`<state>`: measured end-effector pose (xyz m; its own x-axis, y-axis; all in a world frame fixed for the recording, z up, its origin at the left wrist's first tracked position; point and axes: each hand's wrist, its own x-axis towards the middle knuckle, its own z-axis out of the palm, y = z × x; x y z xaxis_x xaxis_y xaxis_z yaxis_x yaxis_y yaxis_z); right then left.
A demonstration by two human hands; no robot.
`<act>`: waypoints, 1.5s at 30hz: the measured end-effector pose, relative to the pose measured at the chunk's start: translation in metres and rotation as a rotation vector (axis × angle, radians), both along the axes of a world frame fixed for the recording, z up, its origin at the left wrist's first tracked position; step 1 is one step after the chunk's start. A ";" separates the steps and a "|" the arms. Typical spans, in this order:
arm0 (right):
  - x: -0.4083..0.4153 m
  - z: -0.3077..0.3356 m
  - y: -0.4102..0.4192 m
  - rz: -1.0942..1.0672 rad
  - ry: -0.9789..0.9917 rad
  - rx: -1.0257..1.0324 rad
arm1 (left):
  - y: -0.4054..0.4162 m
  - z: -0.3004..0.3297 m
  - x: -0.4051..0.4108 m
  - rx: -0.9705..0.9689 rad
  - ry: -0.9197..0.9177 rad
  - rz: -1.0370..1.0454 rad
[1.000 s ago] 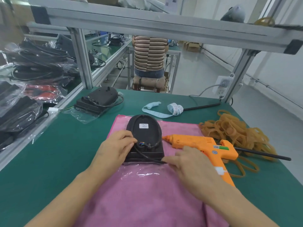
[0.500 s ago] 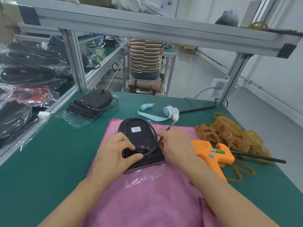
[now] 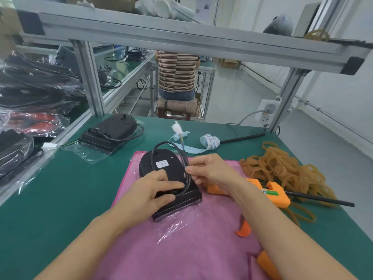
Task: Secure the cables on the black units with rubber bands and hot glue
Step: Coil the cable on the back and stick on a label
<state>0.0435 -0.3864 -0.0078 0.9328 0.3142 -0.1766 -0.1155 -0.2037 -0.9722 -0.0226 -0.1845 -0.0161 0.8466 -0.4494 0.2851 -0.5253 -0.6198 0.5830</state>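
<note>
On the pink cloth (image 3: 181,249), the left hand (image 3: 150,194) presses the oval black plastic unit (image 3: 171,182) while right hand (image 3: 210,170) fingers pinch its looped black cable (image 3: 161,147); banding and gluing seemingly remain.

A green table (image 3: 50,199) carries the work; a pink cloth (image 3: 181,249) lies spread on its near middle; a second black unit (image 3: 113,132) rests on a clear plastic bag (image 3: 88,154) toward the far left; a light blue strip (image 3: 201,146) and a thin black rod (image 3: 242,137) lie at the far edge; a heap of tan rubber bands (image 3: 282,170) sits on the right; an orange glue gun (image 3: 272,196) lies just beside the bands, partly on the cloth.
</note>
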 end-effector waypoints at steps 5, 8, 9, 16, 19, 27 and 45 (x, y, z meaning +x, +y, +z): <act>0.007 0.001 0.007 0.064 -0.057 -0.197 | -0.001 -0.005 -0.001 -0.030 -0.048 0.025; 0.009 0.009 0.009 0.091 -0.087 -0.322 | -0.002 -0.008 -0.002 -0.032 -0.124 0.049; 0.011 0.013 0.011 0.120 -0.128 -0.405 | -0.002 -0.010 -0.002 -0.033 -0.142 0.049; 0.014 0.007 0.022 0.165 -0.340 -0.615 | -0.013 -0.014 -0.003 0.133 -0.271 -0.005; 0.013 -0.003 0.019 0.034 -0.219 -0.532 | -0.025 -0.014 -0.003 0.194 -0.281 0.017; 0.016 0.012 0.029 0.157 -0.178 -0.667 | 0.028 -0.005 0.045 -0.536 0.091 0.570; 0.031 0.000 0.057 -0.241 -0.076 -0.416 | 0.020 -0.008 0.099 -0.498 0.635 0.788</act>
